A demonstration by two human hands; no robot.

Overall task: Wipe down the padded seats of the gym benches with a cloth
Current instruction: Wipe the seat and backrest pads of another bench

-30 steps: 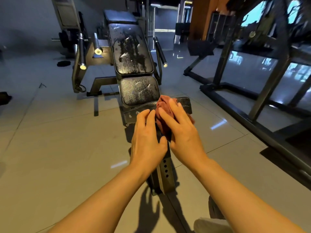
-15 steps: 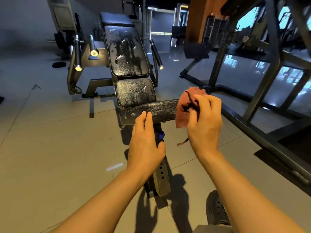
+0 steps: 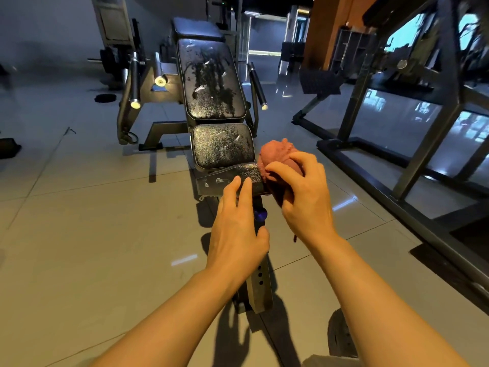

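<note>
A black gym bench stands ahead of me with a worn, cracked back pad (image 3: pixel 210 80), a smaller seat pad (image 3: pixel 222 145) and a low padded roller (image 3: pixel 227 180) at its near end. My right hand (image 3: pixel 307 197) grips a bunched reddish cloth (image 3: pixel 276 157) against the roller's right end. My left hand (image 3: pixel 238 231) hovers over the bench post with straight fingers, fingertips at the roller's front edge.
A metal post with adjustment holes (image 3: pixel 260 284) runs toward me under my left hand. A dark steel rack frame (image 3: pixel 412 154) stands to the right. Bar handles (image 3: pixel 135 83) flank the bench on the left. Glossy floor tiles (image 3: pixel 92 234) surround it.
My right hand lifted the cloth off to the right, then brought it back down onto the roller's right end. My left hand let go of the cloth and stayed near the roller.
</note>
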